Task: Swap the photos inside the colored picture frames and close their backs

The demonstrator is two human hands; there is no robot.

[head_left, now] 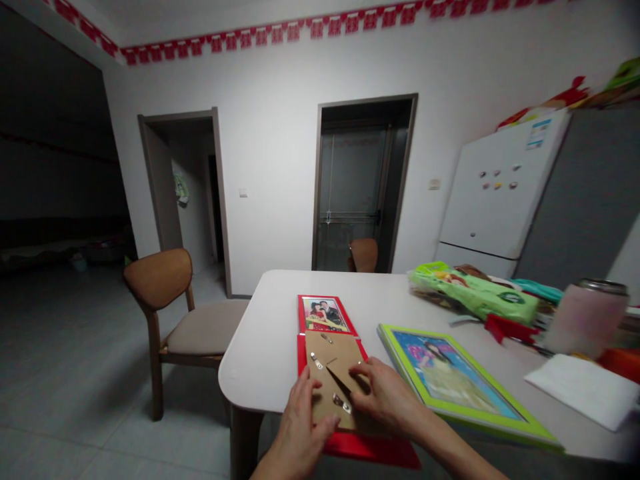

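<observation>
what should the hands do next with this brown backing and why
Probably lift the flap a little higher with the right hand while the left hand steadies the brown backing: a dark gap shows along the flap's edge, and the right hand is right beside it.

Wall (273, 140): white, red trim (300, 31) along top.
Left doorway (223, 220): dark frame.
Right doorway (317, 200): glass door (350, 177) inside.
Floor (95, 380): grey tile.
Table (265, 340): white, rounded corner.
Chair (200, 327): wooden, padded seat, left of table.
Fridge (480, 213): white front, magnets (497, 186).
Light: brightest mid-wall; far left dark.
</observation>
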